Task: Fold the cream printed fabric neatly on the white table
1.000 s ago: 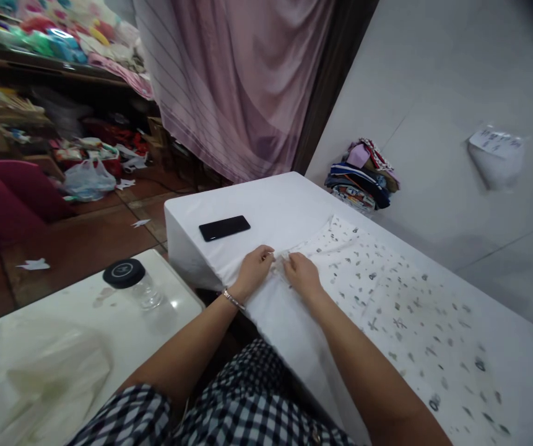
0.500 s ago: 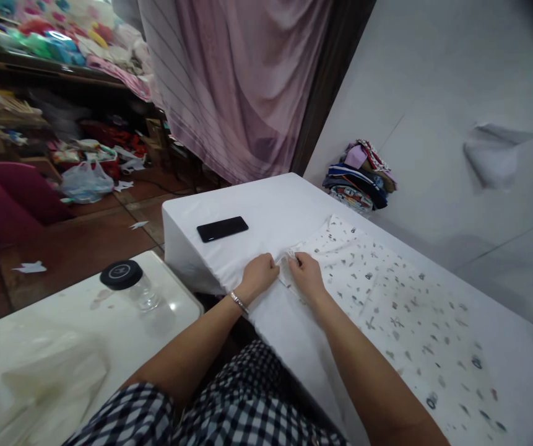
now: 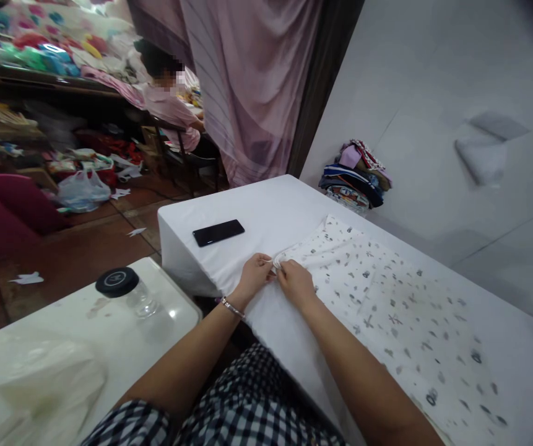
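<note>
A white cloth (image 3: 387, 310) printed with small grey-green motifs lies spread along the white-covered table, its near left corner gathered into small folds. My right hand (image 3: 295, 282) is closed in a pinch on those bunched folds. Just to its left, my left hand (image 3: 254, 274) pinches a thin white strand at the cloth's gathered end; whether it is a cord or the cloth's own edge I cannot tell. Both hands are close together near the table's front edge. Beyond them a black phone (image 3: 218, 233) rests flat on the table.
On the left, a low white table (image 3: 155, 272) holds a clear jar with a black lid (image 3: 117, 282) and a crumpled plastic bag (image 3: 38, 390). A stack of folded clothes (image 3: 354, 176) sits by the wall. A person (image 3: 173, 105) sits behind the pink curtain (image 3: 252, 80).
My fists have loosened into fingertip pinches, and the cloth's corner is now bunched more tightly between them. The view has shifted slightly, and a seated person now shows beside the curtain.
</note>
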Tool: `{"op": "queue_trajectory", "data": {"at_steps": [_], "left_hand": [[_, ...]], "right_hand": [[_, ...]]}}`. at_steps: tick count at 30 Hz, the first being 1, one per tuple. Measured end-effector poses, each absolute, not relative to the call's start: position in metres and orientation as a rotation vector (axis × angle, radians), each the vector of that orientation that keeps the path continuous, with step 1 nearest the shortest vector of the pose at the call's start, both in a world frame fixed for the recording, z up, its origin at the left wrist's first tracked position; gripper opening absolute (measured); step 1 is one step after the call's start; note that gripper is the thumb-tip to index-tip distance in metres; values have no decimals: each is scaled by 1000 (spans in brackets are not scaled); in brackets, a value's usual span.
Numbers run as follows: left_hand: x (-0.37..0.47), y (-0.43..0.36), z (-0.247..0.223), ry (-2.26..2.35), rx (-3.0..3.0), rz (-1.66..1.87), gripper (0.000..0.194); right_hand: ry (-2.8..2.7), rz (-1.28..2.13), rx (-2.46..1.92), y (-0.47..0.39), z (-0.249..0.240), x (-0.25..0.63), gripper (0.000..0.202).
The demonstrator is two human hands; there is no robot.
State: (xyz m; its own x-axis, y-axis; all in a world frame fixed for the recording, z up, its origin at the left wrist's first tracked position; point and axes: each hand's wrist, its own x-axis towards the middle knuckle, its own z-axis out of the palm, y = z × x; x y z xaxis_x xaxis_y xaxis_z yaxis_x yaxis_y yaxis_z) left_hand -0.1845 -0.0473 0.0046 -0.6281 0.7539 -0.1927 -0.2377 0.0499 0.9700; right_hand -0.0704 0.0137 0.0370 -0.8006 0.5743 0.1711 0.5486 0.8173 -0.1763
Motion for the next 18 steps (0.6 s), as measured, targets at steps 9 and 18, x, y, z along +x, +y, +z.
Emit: {"op": "queue_trajectory", "data": {"at_steps": [9, 18], "left_hand": [[-187, -52, 0, 1773, 853, 1628, 38], [-190, -47, 7, 2081, 1037, 1367, 34]], "right_hand": [[-2850, 159, -852, 6, 35, -76, 22], [-2812, 192, -785, 3, 24, -69, 20]]}}
